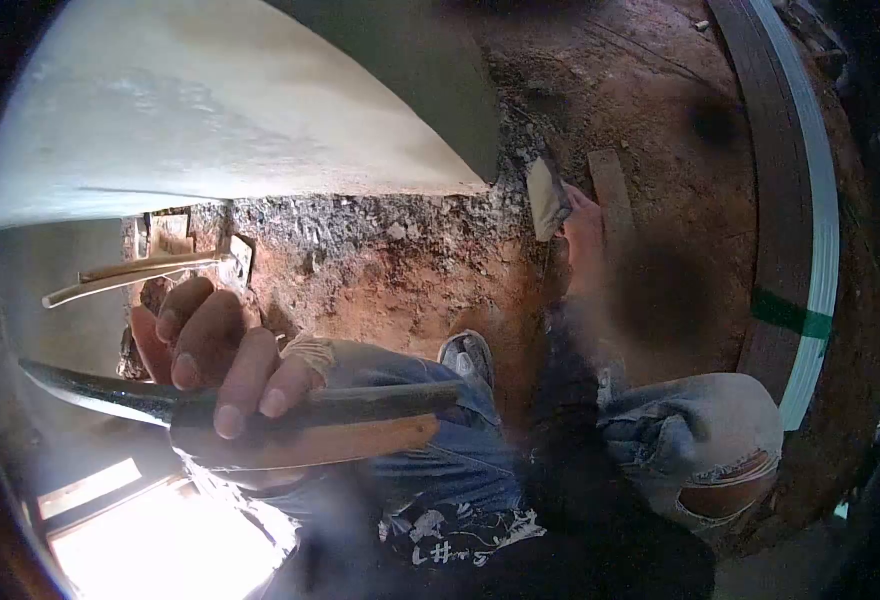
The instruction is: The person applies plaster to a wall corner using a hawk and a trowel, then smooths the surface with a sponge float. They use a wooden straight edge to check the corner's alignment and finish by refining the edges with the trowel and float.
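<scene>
Close to the camera at left, my left hand [230, 355] is closed with its fingers bent over a long dark tool [290, 415]. This tool has a curved, pointed end with a pale edge at the left, and a tan strip along its lower side; its exact kind I cannot make out. Farther off, my right hand [584, 228] reaches down to the soil and grips a pale block-like piece [544, 198] with a grey side. The piece is by the corner of the white wall [260, 130]. The right fingers are partly hidden behind it.
Wooden-handled tools [140, 270] lean at the left near the wall. Rubble and reddish soil [360, 280] run along the wall's foot. A flat strip of board [612, 195] lies by my right hand. A long dark beam with a pale strip [810, 230] edges the right side.
</scene>
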Motion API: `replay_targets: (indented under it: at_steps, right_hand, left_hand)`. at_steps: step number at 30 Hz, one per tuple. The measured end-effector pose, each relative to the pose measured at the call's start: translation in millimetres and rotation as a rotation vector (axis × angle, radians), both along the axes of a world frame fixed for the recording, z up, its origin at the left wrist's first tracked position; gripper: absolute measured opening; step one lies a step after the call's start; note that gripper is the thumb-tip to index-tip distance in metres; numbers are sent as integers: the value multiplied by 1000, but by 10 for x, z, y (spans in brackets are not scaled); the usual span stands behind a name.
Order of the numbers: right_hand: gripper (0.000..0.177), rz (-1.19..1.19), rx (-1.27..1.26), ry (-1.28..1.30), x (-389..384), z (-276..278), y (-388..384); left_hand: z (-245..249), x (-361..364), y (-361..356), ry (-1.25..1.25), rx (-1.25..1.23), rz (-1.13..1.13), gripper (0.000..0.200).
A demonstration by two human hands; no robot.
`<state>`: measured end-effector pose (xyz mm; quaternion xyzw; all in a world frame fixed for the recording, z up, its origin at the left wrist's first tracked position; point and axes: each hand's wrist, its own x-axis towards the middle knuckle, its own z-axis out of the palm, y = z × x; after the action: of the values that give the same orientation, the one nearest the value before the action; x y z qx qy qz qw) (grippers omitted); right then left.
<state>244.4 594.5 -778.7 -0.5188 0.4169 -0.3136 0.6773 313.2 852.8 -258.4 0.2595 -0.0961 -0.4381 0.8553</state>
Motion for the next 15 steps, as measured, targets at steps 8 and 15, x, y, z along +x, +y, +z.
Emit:
replay_targets:
  at_steps: [8, 15]
  right_hand:
    - [36, 10, 175, 186, 113, 1085, 260]
    - [37, 95, 34, 171, 191, 1237, 313]
  left_hand:
    - [-21, 73, 203, -18, -18, -21, 32]
    - [-49, 97, 239, 11, -72, -13, 32]
